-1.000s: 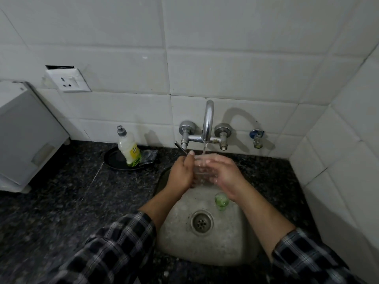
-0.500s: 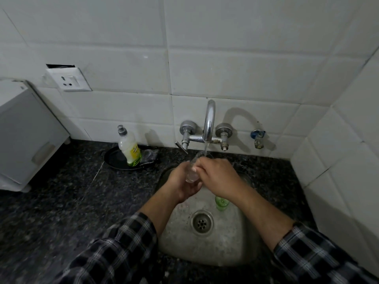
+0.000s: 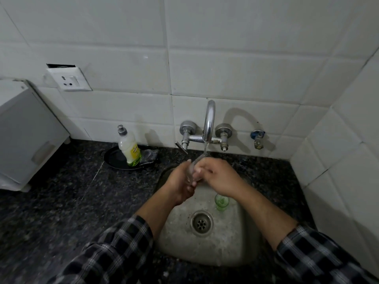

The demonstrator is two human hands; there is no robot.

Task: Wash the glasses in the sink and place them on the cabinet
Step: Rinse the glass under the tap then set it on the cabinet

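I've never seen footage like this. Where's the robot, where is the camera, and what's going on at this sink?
There is no robot here: a person's two bare hands do the work. The camera is worn on the person's head, looking down. The left hand and right hand both hold a clear glass under water running from the tap. Below, a small green glass sits in the steel sink near the drain. On the dark counter, left of the sink, a soap bottle stands on a black dish.

Black-and-white plaid sleeves [image 3: 114, 249], speckled black counter [image 3: 61, 201], green glass [image 3: 221, 201], white tiles [image 3: 246, 68].
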